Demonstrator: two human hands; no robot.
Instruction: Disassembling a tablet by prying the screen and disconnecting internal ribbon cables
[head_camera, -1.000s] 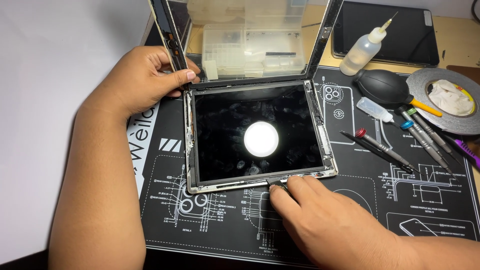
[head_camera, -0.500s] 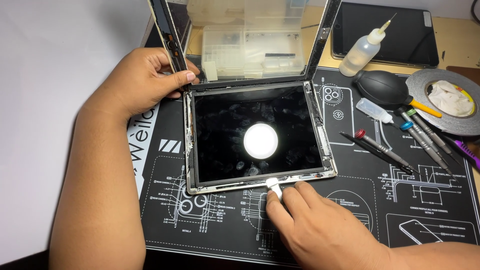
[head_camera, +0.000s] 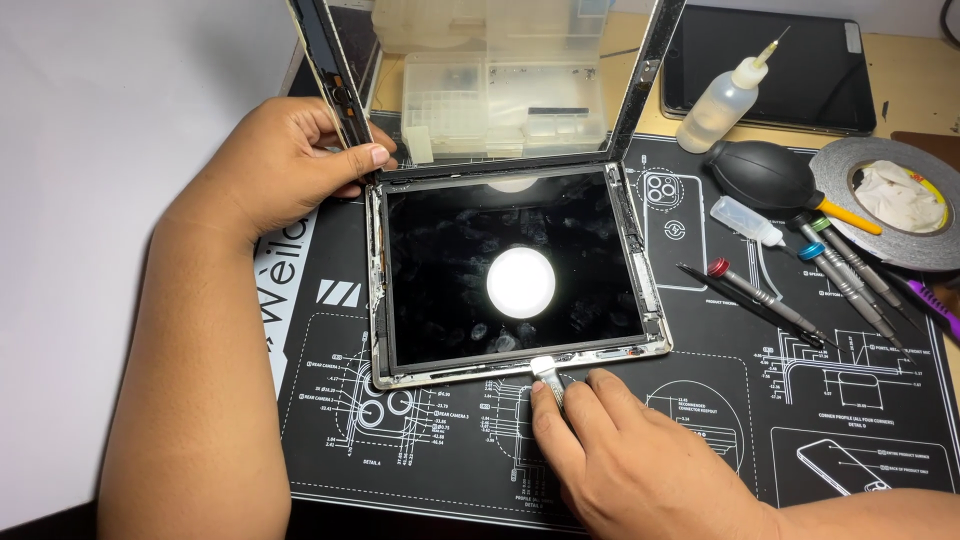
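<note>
An opened tablet lies on a black repair mat, its dark inner screen reflecting a round light. Its front glass panel is lifted upright at the far edge. My left hand grips the left edge of that raised glass. My right hand holds a small flat metal pry tool with its tip at the tablet's near frame edge, a little right of centre.
Right of the tablet lie several precision screwdrivers, a black air blower, a small white bottle, a needle-tip bottle and a tape roll. A clear parts box and a dark tablet are behind.
My right hand has slid left along the tablet's near edge, bringing the pry tool's pale tip into view at the frame. My left hand keeps its hold on the glass.
</note>
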